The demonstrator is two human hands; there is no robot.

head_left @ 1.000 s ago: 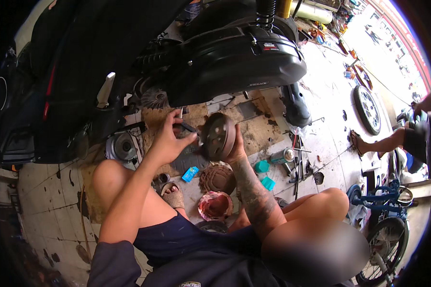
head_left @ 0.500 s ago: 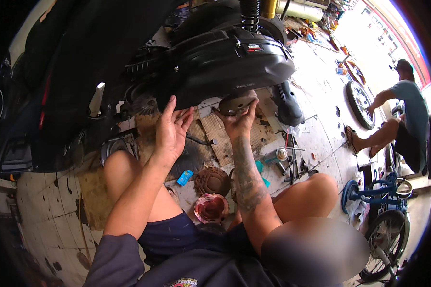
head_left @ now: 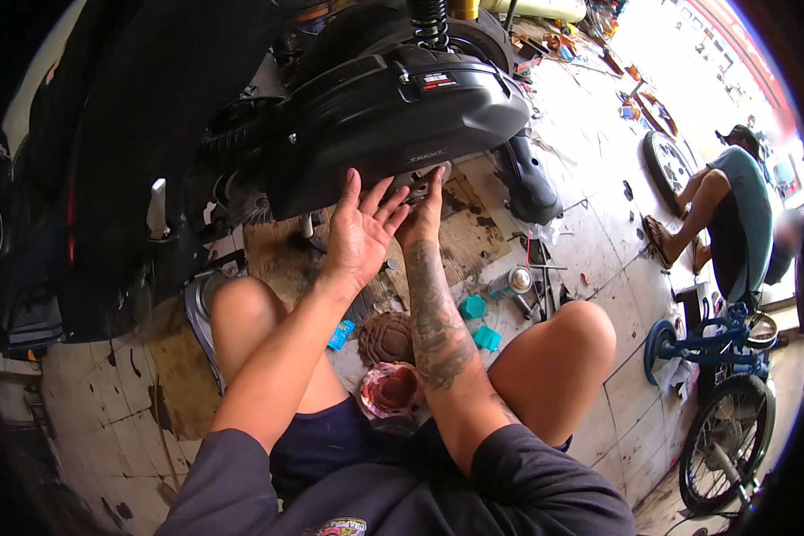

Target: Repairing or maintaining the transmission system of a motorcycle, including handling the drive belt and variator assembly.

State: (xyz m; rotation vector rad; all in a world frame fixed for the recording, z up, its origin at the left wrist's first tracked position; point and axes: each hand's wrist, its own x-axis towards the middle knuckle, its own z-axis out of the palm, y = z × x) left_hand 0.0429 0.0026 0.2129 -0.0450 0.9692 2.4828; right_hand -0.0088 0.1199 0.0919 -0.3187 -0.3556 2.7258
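Under the black engine cover (head_left: pixel 402 125) of a scooter, my right hand (head_left: pixel 422 214) is closed on a round metal drum (head_left: pixel 418 186). The cover and my fingers hide most of the drum. My left hand (head_left: pixel 364 234) is just left of it, palm up and fingers spread, holding nothing. Its fingertips come close to the drum and the cover's lower edge; I cannot tell whether they touch. A shock absorber spring (head_left: pixel 428 22) rises above the cover.
Cardboard (head_left: pixel 268 246) lies beneath the scooter. Between my knees are a red bowl (head_left: pixel 391 389), a brown ridged round object (head_left: pixel 386 339) and a blue packet (head_left: pixel 340 335). Teal pieces (head_left: pixel 473 307) and a spray can (head_left: pixel 512 282) stand right. Another person (head_left: pixel 741 196) sits beside a wheel (head_left: pixel 666 174).
My right hand has shifted left with the drum, now largely hidden below the cover. My left hand has moved right, closer to it. The other person leans lower.
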